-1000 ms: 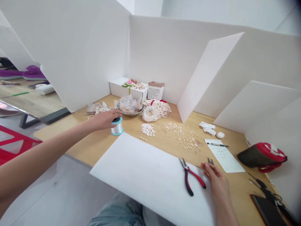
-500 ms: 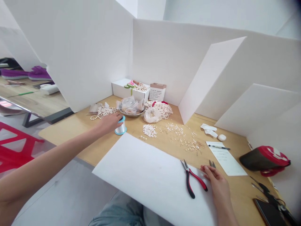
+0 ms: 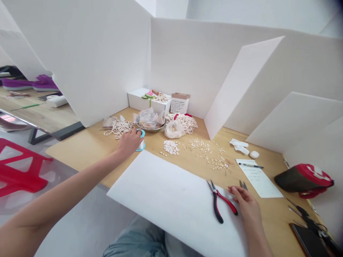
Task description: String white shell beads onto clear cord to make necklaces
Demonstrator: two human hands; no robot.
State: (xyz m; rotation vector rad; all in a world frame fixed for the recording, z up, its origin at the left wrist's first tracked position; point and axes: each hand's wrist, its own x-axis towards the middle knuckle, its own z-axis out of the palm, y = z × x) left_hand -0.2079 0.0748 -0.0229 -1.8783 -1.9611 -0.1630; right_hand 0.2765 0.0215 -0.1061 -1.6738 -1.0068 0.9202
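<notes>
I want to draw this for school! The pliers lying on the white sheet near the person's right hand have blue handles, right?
Not quite: the head view shows that the pliers have red and black handles, not blue ones. The rest is right: they lie on the white sheet near the right hand.

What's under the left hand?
A spool of clear thread with blue flanges. The left hand covers most of its top, so the spool's upper end can't be seen.
</notes>
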